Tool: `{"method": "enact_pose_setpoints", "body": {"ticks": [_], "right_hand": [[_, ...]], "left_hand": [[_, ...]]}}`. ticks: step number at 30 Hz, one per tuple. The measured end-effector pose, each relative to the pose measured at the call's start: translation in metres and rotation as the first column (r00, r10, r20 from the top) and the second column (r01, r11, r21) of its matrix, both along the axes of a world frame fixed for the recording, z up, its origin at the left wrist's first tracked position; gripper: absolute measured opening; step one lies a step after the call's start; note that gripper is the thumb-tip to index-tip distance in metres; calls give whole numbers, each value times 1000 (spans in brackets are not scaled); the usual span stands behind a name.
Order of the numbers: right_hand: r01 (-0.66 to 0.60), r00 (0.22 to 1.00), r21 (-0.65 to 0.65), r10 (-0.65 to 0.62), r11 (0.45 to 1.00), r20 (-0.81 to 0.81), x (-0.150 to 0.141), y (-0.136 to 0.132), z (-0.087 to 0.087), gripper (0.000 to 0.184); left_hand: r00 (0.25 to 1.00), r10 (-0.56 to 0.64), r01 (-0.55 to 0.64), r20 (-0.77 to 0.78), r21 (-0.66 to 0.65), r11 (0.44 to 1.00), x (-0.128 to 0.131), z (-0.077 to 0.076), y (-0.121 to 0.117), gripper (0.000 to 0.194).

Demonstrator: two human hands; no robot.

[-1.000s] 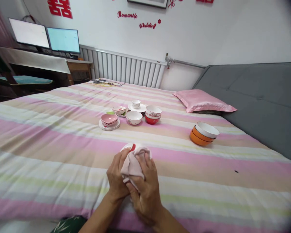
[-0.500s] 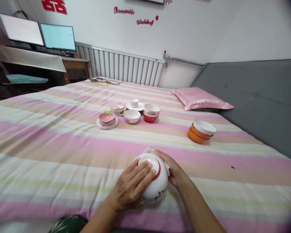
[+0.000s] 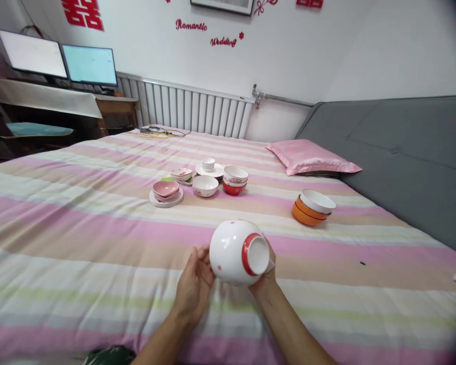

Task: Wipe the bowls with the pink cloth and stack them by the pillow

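A white bowl [image 3: 230, 253] with a red ring round its foot and small pink marks is tipped on its side above the bed, its foot toward the right. My right hand [image 3: 268, 276] grips it from the right, partly hidden behind the foot. A bit of pale cloth [image 3: 271, 262] shows by those fingers. At the bowl's left edge is my left hand [image 3: 195, 286], palm turned inward, with curled fingers against the bowl and their tips partly hidden behind it. The bowl's inside is out of sight.
On the striped bedsheet [image 3: 99, 243] stand pink dishes on plates [image 3: 166, 190], a patterned white bowl [image 3: 205, 186], stacked white and red bowls [image 3: 235, 180], small cups on plates [image 3: 208, 163], and orange bowls [image 3: 311, 210]. A pink pillow [image 3: 311, 156] lies by the grey headboard [image 3: 399, 152].
The bowl has been lifted slightly and turned, its foot swinging from facing up to facing right. My left hand has slid off the foot to the bowl's left edge.
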State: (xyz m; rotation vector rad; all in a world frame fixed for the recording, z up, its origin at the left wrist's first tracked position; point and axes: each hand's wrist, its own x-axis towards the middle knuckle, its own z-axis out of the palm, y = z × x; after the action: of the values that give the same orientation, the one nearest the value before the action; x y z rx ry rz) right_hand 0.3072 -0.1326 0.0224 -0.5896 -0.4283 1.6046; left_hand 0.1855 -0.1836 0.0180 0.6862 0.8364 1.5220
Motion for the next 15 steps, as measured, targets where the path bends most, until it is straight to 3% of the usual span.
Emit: {"method": "enact_pose_setpoints", "body": {"ticks": [2,5,7,10,12,15], "right_hand": [[1,1000,18,-1,1000,-9,-7,-4,-4,42],[-12,999,45,11,999,40,-15,-10,-9,41],[5,991,30,-8,1000,131,-18,-12,-11,42],[38,960,60,-54,997,276,-19,-10,-11,43],[51,921,178,-115,983,372,-18,-8,-8,40],[47,807,401,-271,915,524,-14,-9,0,34]], "left_hand": [[975,-11,34,223,-103,994,8,6,-5,56],[959,147,-86,243,-247,965,8,9,-7,50],[972,183,-144,144,-244,959,0,7,-6,49],[977,196,-203,-90,-79,976,-11,-1,-5,44],[945,212,-218,-251,5,976,-15,-5,-6,43],[856,244,-235,-455,76,969,-13,-5,-8,43]]}}
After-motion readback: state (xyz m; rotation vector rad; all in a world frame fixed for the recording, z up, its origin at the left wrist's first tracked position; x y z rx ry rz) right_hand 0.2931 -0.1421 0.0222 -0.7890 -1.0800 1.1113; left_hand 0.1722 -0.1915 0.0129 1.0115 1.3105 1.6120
